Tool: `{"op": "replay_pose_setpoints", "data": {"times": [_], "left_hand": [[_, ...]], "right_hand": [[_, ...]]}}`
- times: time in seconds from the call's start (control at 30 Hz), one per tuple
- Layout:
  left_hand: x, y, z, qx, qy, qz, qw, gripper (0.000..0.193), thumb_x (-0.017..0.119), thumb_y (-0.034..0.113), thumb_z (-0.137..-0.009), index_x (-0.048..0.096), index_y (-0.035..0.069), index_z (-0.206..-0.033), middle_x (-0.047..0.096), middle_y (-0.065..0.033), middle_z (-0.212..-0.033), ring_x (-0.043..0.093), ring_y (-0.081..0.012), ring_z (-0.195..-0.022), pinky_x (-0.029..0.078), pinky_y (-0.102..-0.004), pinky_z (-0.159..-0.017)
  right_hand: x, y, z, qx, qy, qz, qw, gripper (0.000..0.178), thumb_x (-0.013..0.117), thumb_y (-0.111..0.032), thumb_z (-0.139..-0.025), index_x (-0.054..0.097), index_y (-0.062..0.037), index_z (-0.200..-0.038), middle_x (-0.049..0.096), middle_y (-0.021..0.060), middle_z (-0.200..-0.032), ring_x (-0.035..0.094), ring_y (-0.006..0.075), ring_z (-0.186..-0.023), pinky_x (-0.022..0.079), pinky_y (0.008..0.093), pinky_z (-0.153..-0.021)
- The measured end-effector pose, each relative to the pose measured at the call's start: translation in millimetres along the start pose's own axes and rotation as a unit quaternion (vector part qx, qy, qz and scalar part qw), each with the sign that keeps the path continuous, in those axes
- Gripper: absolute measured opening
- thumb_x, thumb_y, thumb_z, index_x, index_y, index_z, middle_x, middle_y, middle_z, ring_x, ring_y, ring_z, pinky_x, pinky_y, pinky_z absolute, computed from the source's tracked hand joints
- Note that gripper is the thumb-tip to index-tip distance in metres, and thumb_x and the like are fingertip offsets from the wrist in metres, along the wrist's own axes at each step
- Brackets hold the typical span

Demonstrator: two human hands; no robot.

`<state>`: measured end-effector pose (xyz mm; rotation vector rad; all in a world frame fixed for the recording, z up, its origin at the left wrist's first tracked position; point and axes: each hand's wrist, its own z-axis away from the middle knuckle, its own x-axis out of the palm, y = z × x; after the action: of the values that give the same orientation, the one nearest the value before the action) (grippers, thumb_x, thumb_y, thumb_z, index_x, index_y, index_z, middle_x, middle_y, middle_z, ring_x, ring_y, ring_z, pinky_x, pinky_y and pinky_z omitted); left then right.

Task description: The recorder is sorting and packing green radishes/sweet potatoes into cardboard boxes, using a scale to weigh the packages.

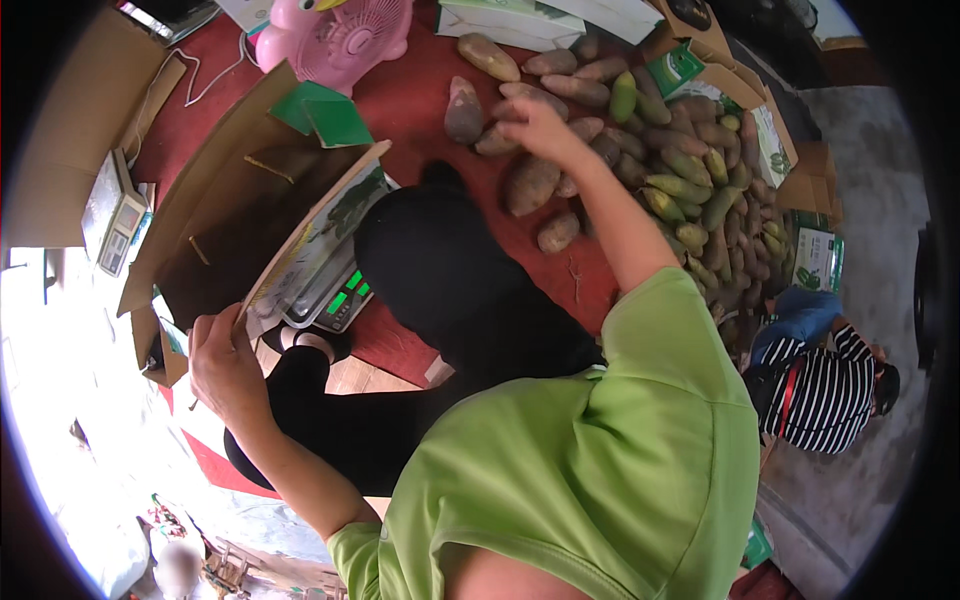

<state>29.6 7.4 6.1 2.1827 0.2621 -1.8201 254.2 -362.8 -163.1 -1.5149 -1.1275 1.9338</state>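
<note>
My left hand is closed on the near edge of a large open cardboard box, which has a printed outer side. Over the red ground cover my right hand is stretched out, its fingers apart and slightly blurred, above the near-left edge of a heap of muddy green radishes. A stubby radish lies just left of its fingertips, and a larger round one lies below it. Whether the fingertips touch a radish cannot be made out. Beside the box, partly hidden by it, a digital scale shows a lit green display.
A pink fan stands at the top, its cord running left. Another scale sits at the far left. Flat white-green cartons lie behind the radishes. A person in a striped top bends at the right. My knee lies between box and heap.
</note>
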Motion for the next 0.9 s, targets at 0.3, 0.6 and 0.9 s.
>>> {"op": "replay_pose_setpoints", "data": {"times": [0.3,0.6,0.9], "left_hand": [[2,-1,-3,0.033,-0.002,0.023,0.999,0.011,0.062,0.011,-0.083,0.068,0.006,-0.091,0.061,-0.0054,-0.082,0.059,-0.0249,-0.078,0.045,-0.0362,-0.067],[7,-6,-1,0.032,-0.005,0.054,0.998,0.011,0.062,0.003,-0.082,0.067,0.003,-0.092,0.059,-0.0083,-0.079,0.059,-0.0237,-0.074,0.045,-0.0357,-0.064],[4,-1,1,0.017,0.013,0.022,1.0,0.012,0.063,0.003,-0.081,0.067,0.004,-0.093,0.059,-0.0084,-0.08,0.058,-0.025,-0.076,0.045,-0.0357,-0.066]], "right_hand": [[80,155,167,0.196,-0.146,0.142,0.959,0.042,0.067,-0.026,-0.071,0.062,-0.0033,-0.106,0.064,0.0181,-0.096,0.063,0.0304,-0.092,0.049,0.0376,-0.079],[112,148,237,0.337,-0.229,0.172,0.897,0.06,0.071,-0.039,-0.068,0.058,-0.0025,-0.114,0.06,0.0168,-0.114,0.056,0.0313,-0.109,0.043,0.0391,-0.095],[97,211,201,0.575,0.172,-0.092,0.795,0.079,0.078,-0.04,-0.067,0.043,-0.0064,-0.129,0.05,0.0143,-0.128,0.05,0.0301,-0.116,0.048,0.0493,-0.083]]}}
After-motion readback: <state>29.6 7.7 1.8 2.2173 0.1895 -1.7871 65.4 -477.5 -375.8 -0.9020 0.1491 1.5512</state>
